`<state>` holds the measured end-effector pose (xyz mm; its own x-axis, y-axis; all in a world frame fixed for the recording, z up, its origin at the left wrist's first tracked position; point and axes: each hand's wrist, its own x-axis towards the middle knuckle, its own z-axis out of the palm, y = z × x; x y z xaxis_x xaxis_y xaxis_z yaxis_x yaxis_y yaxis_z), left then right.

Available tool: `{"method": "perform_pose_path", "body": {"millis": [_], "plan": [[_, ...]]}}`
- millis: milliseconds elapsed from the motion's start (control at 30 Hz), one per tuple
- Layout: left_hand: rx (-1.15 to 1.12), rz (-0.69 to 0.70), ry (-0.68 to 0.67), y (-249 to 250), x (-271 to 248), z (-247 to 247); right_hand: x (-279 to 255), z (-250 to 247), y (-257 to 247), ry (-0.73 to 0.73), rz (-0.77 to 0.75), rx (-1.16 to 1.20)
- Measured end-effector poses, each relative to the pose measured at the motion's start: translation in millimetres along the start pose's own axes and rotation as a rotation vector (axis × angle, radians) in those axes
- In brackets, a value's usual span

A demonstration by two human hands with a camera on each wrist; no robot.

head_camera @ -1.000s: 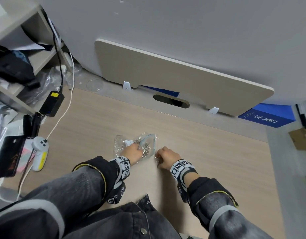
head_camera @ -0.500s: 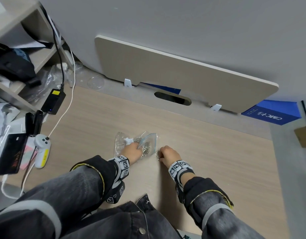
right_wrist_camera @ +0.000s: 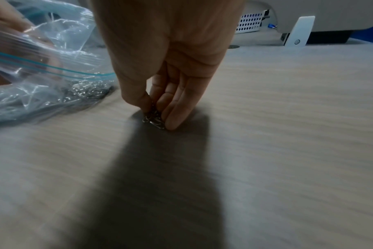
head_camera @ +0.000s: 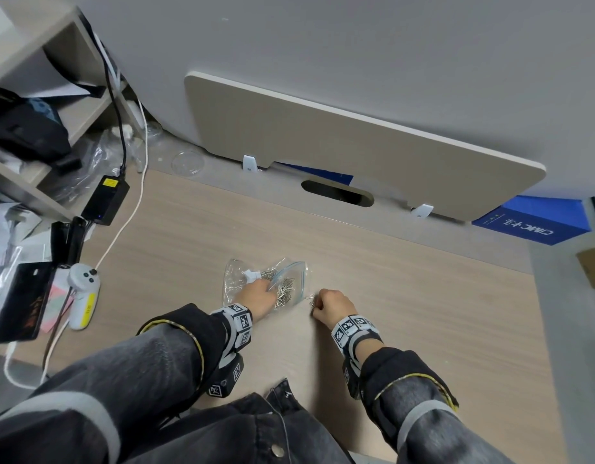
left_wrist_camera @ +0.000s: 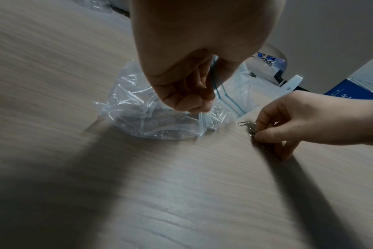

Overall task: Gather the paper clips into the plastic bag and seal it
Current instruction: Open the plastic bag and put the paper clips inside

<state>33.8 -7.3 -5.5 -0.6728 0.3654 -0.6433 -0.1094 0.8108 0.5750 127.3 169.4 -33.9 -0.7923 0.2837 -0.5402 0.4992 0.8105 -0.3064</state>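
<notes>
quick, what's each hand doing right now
Left hand: pinches the rim of the plastic bag, holding it open.
Right hand: pinches a small cluster of paper clips on the desk.

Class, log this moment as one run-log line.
left hand: holds bag open | right hand: pinches clips on desk | bag: unsealed

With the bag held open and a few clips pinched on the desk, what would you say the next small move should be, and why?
Probably lift the right hand and carry its pinched paper clips leftward into the plastic bag. The left hand pinches the bag's mouth open toward them, clips already lie inside, and the blue zip strip is unsealed, so sealing seems premature.
</notes>
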Motion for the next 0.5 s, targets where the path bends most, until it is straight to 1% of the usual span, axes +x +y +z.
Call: {"method": "perform_pose_path", "body": {"millis": [133, 300, 367, 500], "plan": [[0.006, 0.001, -0.001, 1.6, -0.6, -0.7, 2.3, -1.2, 2.0, -0.026, 0.051, 0.061], [-0.008, -0.006, 0.0, 3.2, -1.2, -1.7, 0.4, -5.6, 7.5, -0.088, 0.063, 0.101], [-0.008, -0.007, -0.005, 4.1, -2.0, -2.3, -0.7, -8.8, 8.9, -0.088, 0.082, 0.19], [-0.01, -0.001, -0.017, 6.5, -2.9, -2.2, -0.8, -24.1, 1.1, -0.002, 0.102, 0.479]]}}
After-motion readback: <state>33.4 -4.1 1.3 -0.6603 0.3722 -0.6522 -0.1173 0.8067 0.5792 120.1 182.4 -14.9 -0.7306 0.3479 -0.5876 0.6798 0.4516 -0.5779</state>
